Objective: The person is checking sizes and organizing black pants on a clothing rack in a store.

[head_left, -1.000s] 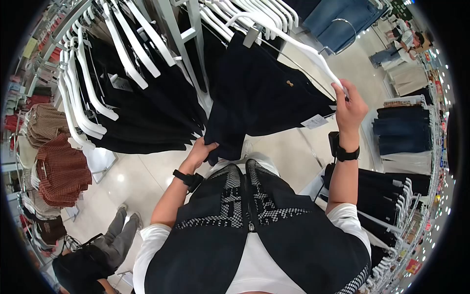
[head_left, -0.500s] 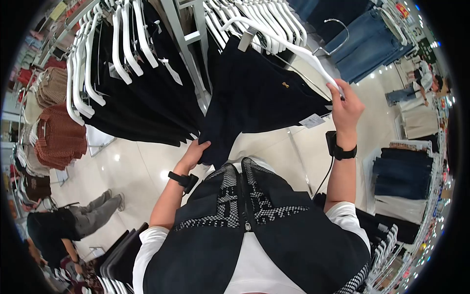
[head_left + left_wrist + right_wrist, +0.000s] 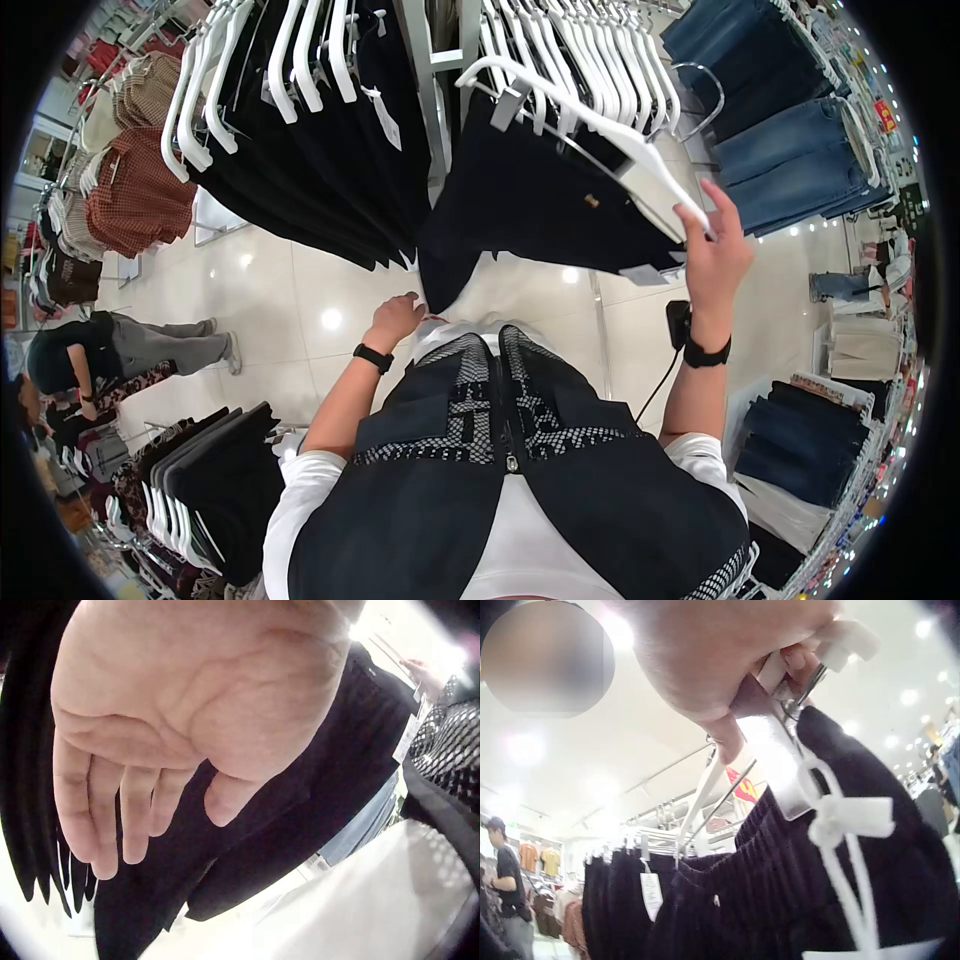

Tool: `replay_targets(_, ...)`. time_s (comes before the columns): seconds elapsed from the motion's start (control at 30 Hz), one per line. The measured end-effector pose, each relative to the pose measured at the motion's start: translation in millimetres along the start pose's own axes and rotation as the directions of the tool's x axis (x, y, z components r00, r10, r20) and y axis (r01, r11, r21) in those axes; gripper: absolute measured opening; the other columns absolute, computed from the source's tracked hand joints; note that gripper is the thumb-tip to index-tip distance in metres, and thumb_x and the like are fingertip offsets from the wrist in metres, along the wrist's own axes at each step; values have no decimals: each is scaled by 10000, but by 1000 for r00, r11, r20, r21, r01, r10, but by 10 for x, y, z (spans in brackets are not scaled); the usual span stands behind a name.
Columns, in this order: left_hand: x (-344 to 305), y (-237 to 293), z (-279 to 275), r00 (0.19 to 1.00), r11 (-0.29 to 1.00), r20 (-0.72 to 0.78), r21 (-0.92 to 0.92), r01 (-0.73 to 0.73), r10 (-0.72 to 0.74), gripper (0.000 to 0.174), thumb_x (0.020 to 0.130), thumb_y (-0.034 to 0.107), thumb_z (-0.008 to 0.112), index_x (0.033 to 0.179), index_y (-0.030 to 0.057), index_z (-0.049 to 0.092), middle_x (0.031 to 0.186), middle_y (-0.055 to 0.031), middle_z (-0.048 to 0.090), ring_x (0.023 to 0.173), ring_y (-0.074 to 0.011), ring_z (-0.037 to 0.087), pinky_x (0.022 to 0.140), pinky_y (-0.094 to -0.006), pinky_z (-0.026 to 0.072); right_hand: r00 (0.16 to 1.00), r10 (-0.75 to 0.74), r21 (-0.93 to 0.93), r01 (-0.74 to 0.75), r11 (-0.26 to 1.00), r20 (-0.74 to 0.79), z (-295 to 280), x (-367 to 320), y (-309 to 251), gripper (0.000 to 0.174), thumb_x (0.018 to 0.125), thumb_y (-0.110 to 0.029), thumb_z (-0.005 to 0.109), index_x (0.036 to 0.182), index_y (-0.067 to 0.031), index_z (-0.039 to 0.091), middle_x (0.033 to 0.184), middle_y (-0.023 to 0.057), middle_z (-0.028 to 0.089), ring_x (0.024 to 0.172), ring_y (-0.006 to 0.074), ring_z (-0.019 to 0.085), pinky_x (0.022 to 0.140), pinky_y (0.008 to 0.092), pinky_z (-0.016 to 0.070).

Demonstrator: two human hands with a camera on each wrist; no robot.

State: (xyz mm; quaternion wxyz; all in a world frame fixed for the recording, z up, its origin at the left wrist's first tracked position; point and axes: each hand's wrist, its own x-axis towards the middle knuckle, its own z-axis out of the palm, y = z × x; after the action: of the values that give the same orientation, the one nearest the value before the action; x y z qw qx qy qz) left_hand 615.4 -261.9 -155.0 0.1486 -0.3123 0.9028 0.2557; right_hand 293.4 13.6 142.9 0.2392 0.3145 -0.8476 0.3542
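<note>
My right hand [image 3: 717, 262] grips the end of a white hanger [image 3: 600, 120] in the head view. Dark trousers [image 3: 540, 195] with an elastic waist hang clipped from it, a small gold ornament near the waist and a white tag [image 3: 650, 274] at the side. The right wrist view has the hand [image 3: 735, 660] round the hanger, above the dark waistband [image 3: 780, 862]. My left hand [image 3: 398, 318] is beside the lower end of the trousers, holding nothing. In the left wrist view that hand [image 3: 195, 697] shows its palm, fingers extended in front of the dark cloth [image 3: 262, 810].
Black garments [image 3: 320, 190] hang on white hangers at the left, beside a metal rack post [image 3: 433, 90]. Jeans [image 3: 790, 160] hang at the right, checked shirts [image 3: 140, 190] at the far left. A person [image 3: 70, 355] stands at the left; dark garments [image 3: 225, 490] hang lower left.
My left hand has let go of the trousers' lower end and moved slightly away. The right hand keeps its grip on the hanger, now a little lower in view, and its index finger has lifted.
</note>
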Motion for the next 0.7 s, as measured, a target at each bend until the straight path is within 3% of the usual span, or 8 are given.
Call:
replay_targets(0.13,-1,-18,-129,1000,996,6,87,13,-14,411,921,393,593,1169,75,671,939,-199,726,916,-379,697,836,-460,559,998,42,49,-44,998,51,109,-102,-301,397,799,-203,832,1164,-118,703,581,26,577,505,116,490,501,261,399)
replay_targets(0.23,87,-132,-156,999,998,44,-47,-29,31,395,915,391,599,1159,88,665,1020,-185,723,970,-372,690,855,-453,554,998,35,-25,-34,999,43,201,-64,-525,373,799,-201,825,1143,-121,706,579,30,580,480,135,493,493,276,398)
replay_targets(0.3,156,-211,-197,994,999,108,-25,-32,34,414,929,401,573,1191,94,661,1094,-180,707,1039,-356,671,908,-443,535,999,23,-102,-19,995,45,256,-33,-659,365,799,-200,822,1136,-124,705,582,35,588,477,149,507,490,283,399)
replay_targets(0.4,308,-380,-266,978,998,198,-18,-59,61,454,950,410,530,1258,94,639,1203,-195,669,1127,-353,634,973,-447,500,1000,-9,-40,9,999,6,396,-9,-867,350,800,-196,815,1124,-127,705,596,39,608,480,165,529,489,292,400)
replay_targets(0.53,450,-568,-528,954,989,269,-101,-108,131,461,955,400,516,1269,82,631,1187,-206,673,1113,-371,637,980,-446,494,994,103,23,-104,994,30,546,81,-1196,348,802,-184,809,1127,-131,695,618,40,635,502,165,559,515,287,421)
replay_targets(0.7,713,-1160,-647,932,950,206,-159,-267,297,430,954,387,517,1206,66,655,1134,-221,683,1058,-382,655,943,-464,512,978,205,-19,-204,979,34,824,203,-1792,356,812,-157,788,1147,-129,669,691,69,685,529,181,602,556,297,452)
